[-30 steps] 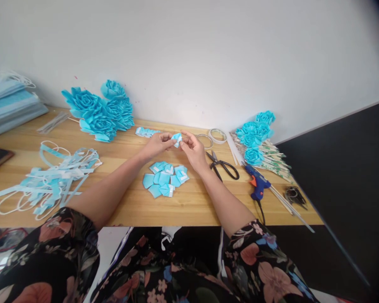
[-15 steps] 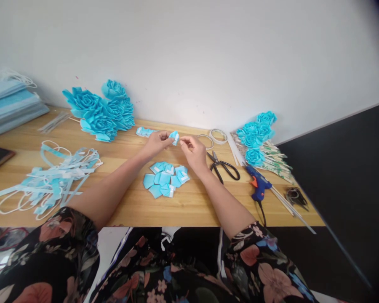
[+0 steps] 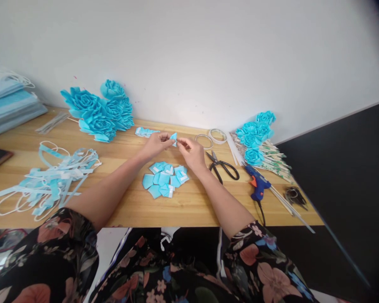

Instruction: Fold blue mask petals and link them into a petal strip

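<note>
Between my two hands is a small folded blue petal (image 3: 174, 138), raised above the table. My left hand (image 3: 158, 144) pinches it from the left. My right hand (image 3: 191, 152) has its fingers closed at the petal's right edge, with the fingertips touching it. Below my wrists lies a cluster of blue folded petals (image 3: 163, 179), some with white strips on them. A short row of blue petals (image 3: 143, 132) rests just behind my left hand. Black-handled scissors (image 3: 222, 166) lie with blades parted, right of my right hand.
Blue fabric flowers (image 3: 104, 109) stand back left; a smaller flower bunch (image 3: 255, 132) is back right. Tape rolls (image 3: 217, 136) lie by the wall. A glue gun (image 3: 257, 183) and sticks (image 3: 292, 210) are at right. Mask scraps (image 3: 57, 176) and stacked masks (image 3: 12, 107) occupy the left.
The petal has turned in my fingers and now looks narrower and more pointed. My right hand has shifted slightly left, closer to it. The whole view has moved a little.
</note>
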`<state>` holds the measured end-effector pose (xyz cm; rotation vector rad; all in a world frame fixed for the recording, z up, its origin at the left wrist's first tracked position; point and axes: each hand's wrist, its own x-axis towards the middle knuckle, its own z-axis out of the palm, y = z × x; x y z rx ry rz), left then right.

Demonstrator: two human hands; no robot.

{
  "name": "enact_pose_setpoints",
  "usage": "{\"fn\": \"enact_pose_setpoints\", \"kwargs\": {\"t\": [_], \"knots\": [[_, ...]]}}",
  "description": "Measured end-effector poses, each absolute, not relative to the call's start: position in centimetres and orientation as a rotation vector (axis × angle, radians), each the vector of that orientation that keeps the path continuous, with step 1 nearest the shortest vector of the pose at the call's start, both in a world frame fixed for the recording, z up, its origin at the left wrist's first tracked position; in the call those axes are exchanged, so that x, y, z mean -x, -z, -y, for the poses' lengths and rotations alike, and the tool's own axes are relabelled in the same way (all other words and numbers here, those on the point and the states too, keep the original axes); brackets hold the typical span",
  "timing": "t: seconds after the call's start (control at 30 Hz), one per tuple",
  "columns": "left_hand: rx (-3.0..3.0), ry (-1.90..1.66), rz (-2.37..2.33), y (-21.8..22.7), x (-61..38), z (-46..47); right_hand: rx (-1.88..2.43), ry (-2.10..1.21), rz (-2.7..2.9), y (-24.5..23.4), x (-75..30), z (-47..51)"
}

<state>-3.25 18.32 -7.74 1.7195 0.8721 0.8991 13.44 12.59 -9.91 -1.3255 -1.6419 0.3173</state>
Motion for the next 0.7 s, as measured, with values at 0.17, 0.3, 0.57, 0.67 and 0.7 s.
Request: {"fn": "enact_pose_setpoints", "kwargs": {"t": [0.17, 0.3, 0.57, 0.67, 0.7], "knots": [[-1.754, -0.899, -0.858, 7.99, 3.29, -18.55, 1.327, -0.321, 1.638, 9.89, -13.43, -12.56], [-1.768, -0.898, -0.835, 8.18, 3.28, -18.63, 1.308, -0.308, 1.653, 9.89, -13.45, -12.53], [-1.782, -0.890, -0.833, 8.45, 3.24, -18.75, 1.308, -0.262, 1.668, 10.08, -13.61, -12.62], [-1.791, -0.893, -0.839, 8.45, 3.27, -18.78, 1.302, -0.254, 1.674, 10.11, -13.64, -12.64], [-1.792, -0.894, -0.839, 8.43, 3.28, -18.77, 1.299, -0.251, 1.677, 10.11, -13.65, -12.64]]}}
